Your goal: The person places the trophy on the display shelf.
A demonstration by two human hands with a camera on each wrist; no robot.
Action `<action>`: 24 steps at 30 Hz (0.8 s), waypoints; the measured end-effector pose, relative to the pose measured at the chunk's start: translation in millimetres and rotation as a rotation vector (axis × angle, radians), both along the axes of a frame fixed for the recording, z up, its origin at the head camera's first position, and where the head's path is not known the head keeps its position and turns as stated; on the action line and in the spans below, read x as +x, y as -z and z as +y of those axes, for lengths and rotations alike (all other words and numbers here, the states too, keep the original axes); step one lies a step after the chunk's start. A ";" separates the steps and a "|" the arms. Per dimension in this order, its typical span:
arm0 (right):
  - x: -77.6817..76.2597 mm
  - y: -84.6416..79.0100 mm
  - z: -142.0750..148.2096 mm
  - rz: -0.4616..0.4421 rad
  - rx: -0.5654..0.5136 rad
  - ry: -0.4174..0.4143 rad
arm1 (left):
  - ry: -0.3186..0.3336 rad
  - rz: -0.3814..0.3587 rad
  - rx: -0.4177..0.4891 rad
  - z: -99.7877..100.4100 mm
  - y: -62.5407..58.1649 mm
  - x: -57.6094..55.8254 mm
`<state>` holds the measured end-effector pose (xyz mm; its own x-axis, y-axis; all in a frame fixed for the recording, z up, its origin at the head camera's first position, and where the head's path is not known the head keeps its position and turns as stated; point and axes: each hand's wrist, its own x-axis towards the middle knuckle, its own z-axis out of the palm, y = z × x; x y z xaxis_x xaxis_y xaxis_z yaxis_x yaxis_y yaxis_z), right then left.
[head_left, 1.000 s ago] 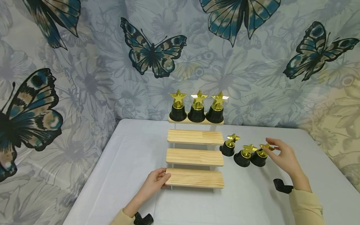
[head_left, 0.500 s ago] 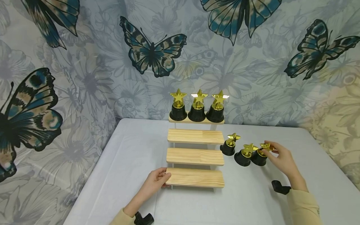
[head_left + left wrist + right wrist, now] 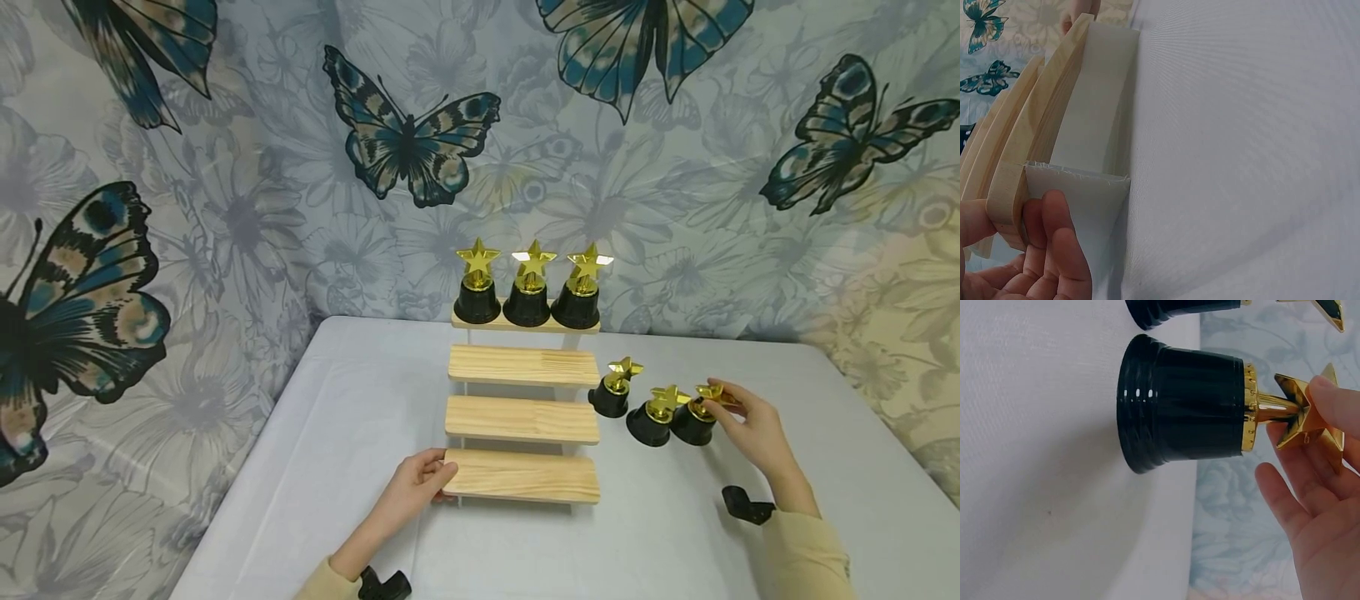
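Observation:
A wooden tiered display stand (image 3: 522, 419) occupies the middle of the table in the head view. My left hand (image 3: 412, 487) grips the left end of its lowest shelf (image 3: 525, 477); in the left wrist view, thumb and curled fingers (image 3: 1063, 256) hold the board's rounded end. To the right of the stand, my right hand (image 3: 756, 427) pinches the gold star of a star trophy (image 3: 693, 425). The right wrist view shows the thumb and fingers around that star (image 3: 1310, 419), above the black base (image 3: 1191, 403). Close beside it stands another trophy (image 3: 648, 425).
A third loose trophy (image 3: 611, 396) stands near the stand's right side. Three more trophies (image 3: 527, 300) line the top shelf. A white cloth covers the table (image 3: 337, 400), with a butterfly-patterned backdrop (image 3: 262, 250) behind it.
My right hand has moved slightly left and closed its thumb and fingers on the trophy's star. The left hand stays on the lowest shelf; the trophies have not visibly moved.

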<state>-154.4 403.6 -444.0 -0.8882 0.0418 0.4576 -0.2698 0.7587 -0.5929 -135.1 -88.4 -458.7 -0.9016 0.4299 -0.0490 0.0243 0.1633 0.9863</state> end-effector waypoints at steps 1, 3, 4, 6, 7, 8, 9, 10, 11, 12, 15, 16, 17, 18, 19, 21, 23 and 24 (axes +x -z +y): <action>2.1 -3.5 -3.1 0.002 -0.003 0.000 | -0.002 -0.002 -0.002 0.0 3.6 -1.3; 0.9 1.0 0.1 0.006 -0.018 0.027 | -0.003 -0.006 -0.003 0.1 7.8 -3.0; -1.0 5.8 4.4 0.010 -0.013 0.043 | -0.003 -0.006 -0.004 0.2 7.7 -3.0; -6.4 17.0 15.4 0.013 -0.014 0.058 | -0.002 -0.001 -0.001 0.6 2.5 -1.3; -9.7 23.5 21.7 0.019 -0.001 0.070 | -0.001 0.002 0.000 0.7 -1.2 0.1; -13.3 30.5 28.0 0.022 0.004 0.080 | 0.001 0.005 0.002 0.9 -5.4 1.6; -15.8 34.8 33.1 0.025 0.014 0.071 | 0.002 0.007 0.003 1.0 -9.5 3.2; -18.0 38.8 37.2 0.032 0.027 0.073 | 0.003 0.009 0.002 1.1 -13.6 4.8; -20.2 42.5 40.9 0.042 0.029 0.071 | 0.003 0.011 0.000 1.2 -17.2 6.2; -22.0 45.9 43.4 0.056 0.046 0.094 | 0.004 0.013 -0.002 1.3 -19.5 7.2; -20.9 42.6 40.4 0.086 0.069 0.115 | 0.006 0.013 -0.007 1.2 -22.0 8.3; -19.6 38.6 36.6 0.097 0.076 0.136 | 0.008 0.014 -0.007 1.1 -21.9 8.3; -16.4 31.0 30.7 0.104 0.067 0.134 | 0.009 0.014 -0.007 0.9 -21.6 8.3; -12.3 21.9 23.4 0.106 0.064 0.138 | 0.011 0.014 -0.005 0.7 -21.2 8.2; -8.4 12.4 16.4 0.108 0.062 0.137 | 0.013 0.014 -0.003 0.5 -20.8 8.1; -0.9 -6.8 3.4 0.118 0.046 0.134 | 0.016 0.013 0.000 0.1 -20.2 7.9; 5.4 -24.0 -7.6 0.134 0.049 0.139 | 0.016 0.015 0.001 0.0 -19.9 7.8; 7.2 -29.9 -10.6 0.139 0.056 0.149 | 0.016 0.015 0.003 0.0 -19.9 7.8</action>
<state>-147.2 393.0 -414.1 -0.8020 0.1389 0.5810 -0.2286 0.8272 -0.5133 -127.3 -88.5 -438.8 -0.8951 0.4445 -0.0341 0.0419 0.1601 0.9862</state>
